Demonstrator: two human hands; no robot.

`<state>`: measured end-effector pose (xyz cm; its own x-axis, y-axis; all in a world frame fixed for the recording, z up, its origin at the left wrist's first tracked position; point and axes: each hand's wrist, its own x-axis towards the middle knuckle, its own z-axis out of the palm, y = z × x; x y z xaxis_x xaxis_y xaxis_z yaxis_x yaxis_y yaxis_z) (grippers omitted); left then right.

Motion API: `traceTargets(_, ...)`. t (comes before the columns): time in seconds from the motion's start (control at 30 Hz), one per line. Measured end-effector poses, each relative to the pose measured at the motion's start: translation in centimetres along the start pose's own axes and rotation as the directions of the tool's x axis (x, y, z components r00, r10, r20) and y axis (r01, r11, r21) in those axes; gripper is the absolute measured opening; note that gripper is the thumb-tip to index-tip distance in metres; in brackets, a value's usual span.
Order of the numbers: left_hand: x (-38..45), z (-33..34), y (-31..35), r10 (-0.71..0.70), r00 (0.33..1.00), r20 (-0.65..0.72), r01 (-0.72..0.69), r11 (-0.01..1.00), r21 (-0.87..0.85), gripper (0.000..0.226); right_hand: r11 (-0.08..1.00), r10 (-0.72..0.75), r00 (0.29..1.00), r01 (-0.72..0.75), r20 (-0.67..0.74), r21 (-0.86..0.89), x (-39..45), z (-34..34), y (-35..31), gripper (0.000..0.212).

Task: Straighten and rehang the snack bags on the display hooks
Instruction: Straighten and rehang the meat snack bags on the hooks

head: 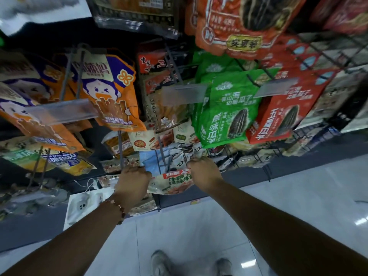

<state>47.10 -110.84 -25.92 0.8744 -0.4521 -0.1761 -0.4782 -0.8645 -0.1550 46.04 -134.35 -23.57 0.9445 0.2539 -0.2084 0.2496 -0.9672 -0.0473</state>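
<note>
Low on the wire rack hangs a pale snack bag (172, 182) with a red label, under a metal display hook (161, 150). My left hand (132, 183), a bead bracelet on its wrist, grips the bag's left upper edge. My right hand (203, 170) grips its right upper edge near the hook. A light blue bag (151, 163) sits just behind, between my hands. The fingers of both hands curl away from the camera and are mostly hidden.
Orange bags (111, 92) hang at upper left, green sunflower-seed bags (225, 108) and red ones (278, 116) at right, each row behind clear price strips (183, 94). A white bag (85, 206) hangs low left. Pale floor tiles (199, 232) and my shoes lie below.
</note>
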Motion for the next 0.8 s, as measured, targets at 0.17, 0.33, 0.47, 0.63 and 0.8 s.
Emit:
traceTargets(0.17, -0.1, -0.3, 2.7, 0.025, 0.996, -0.088, -0.026, 1.0, -0.012, 0.022, 0.999, -0.013, 0.999, 0.014, -0.051, 0.036, -2.2, 0.1, 2.5, 0.025)
traceTargets(0.33, -0.6, -2.4, 7.9, 0.002, 0.997, 0.08, 0.006, 0.995, -0.1, 0.022, 0.99, -0.005, 0.997, 0.016, -0.08, 0.142, -5.7, 1.4, 7.3, 0.016)
traceTargets(0.47, -0.2, -3.7, 11.4, -0.044, 0.997, 0.064, 0.059, 0.965, -0.257, 0.023, 0.97, 0.045, 0.996, -0.024, -0.081, 0.243, -8.7, 1.0, 10.6, 0.014)
traceTargets(0.63, -0.3, -4.8, 16.5, -0.142, 0.99, -0.014, 0.123, 0.9, -0.419, 0.026, 0.947, 0.026, 0.994, 0.01, -0.107, 0.322, -11.0, 0.8, 14.8, 0.023)
traceTargets(0.8, 0.8, -2.6, 19.1, -0.15, 0.989, -0.014, 0.123, 0.862, -0.492, 0.037, 0.93, 0.014, 0.997, 0.013, -0.071, 0.368, -10.9, 2.7, 17.3, 0.022)
